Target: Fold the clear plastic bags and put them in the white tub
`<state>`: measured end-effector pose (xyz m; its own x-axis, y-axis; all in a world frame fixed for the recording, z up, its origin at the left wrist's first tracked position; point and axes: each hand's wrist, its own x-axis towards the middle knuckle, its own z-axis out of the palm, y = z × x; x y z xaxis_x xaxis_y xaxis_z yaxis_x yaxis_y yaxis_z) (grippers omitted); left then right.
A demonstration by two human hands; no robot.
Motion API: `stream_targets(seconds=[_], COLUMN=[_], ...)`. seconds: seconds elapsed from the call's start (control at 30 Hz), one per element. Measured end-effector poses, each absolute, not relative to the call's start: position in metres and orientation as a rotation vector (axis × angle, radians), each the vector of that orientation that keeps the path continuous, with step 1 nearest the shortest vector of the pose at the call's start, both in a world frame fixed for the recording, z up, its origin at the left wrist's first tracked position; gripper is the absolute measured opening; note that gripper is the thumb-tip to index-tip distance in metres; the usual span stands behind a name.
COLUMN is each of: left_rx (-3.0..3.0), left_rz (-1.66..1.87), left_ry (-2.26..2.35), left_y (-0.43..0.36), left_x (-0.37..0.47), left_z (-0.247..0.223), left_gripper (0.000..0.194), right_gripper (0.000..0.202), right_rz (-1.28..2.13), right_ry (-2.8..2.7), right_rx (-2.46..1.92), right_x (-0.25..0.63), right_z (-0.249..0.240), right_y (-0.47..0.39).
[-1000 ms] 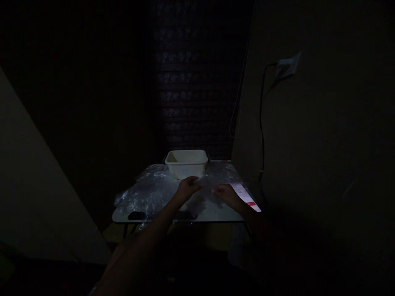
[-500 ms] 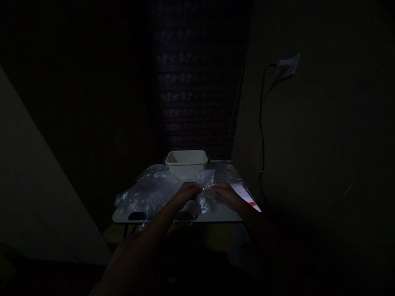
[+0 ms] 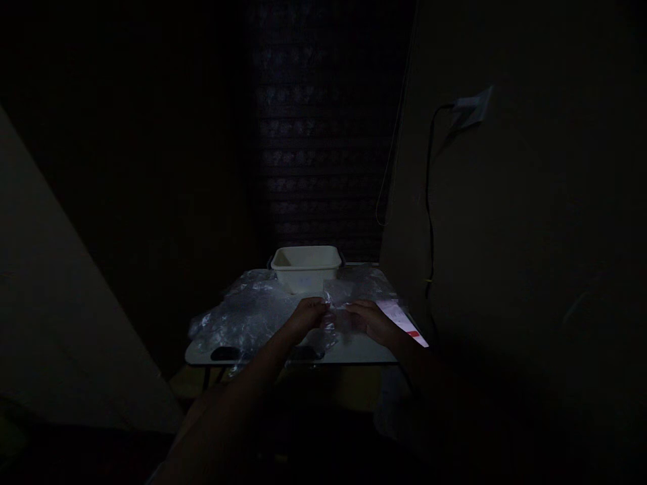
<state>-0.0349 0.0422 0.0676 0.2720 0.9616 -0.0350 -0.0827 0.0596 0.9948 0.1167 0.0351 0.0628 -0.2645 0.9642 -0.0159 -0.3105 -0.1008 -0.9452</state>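
Observation:
A small clear plastic bag (image 3: 334, 318) is stretched between my hands above the front half of a small white table (image 3: 356, 353). My left hand (image 3: 309, 315) pinches its left side, and my right hand (image 3: 368, 318) pinches its right side, fingertips facing each other. Clear plastic bags (image 3: 237, 320) lie in a loose spread on the left of the table, and more (image 3: 371, 281) lie at the back right. Behind my hands stands a white basin (image 3: 306, 269); what is inside it cannot be made out.
A lit phone-like screen or sheet with a red mark (image 3: 402, 322) lies at the table's right edge. A black cord (image 3: 428, 202) hangs from a wall outlet (image 3: 472, 109) on the right. A dark blind (image 3: 303, 155) hangs behind; the room is very dim.
The plastic between my hands has shifted shape, and its upper part looks flatter and less shiny. My hands have barely moved.

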Motion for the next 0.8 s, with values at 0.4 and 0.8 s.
stream_targets(seconds=[0.4, 0.8], left_rx=[1.165, 1.096], left_rz=[1.067, 1.036], left_ry=[0.894, 0.86], left_y=[0.0409, 0.0393], left_x=[-0.0347, -0.0385], left_z=[0.069, 0.0741], left_gripper=[0.009, 0.018], right_gripper=[0.013, 0.025], right_rz=[1.639, 1.802], right_ry=[-1.081, -1.021], right_rx=[-0.83, -0.716], right_x=[0.1165, 0.1231], right_z=[0.0617, 0.0577], right_y=[0.0345, 0.0407])
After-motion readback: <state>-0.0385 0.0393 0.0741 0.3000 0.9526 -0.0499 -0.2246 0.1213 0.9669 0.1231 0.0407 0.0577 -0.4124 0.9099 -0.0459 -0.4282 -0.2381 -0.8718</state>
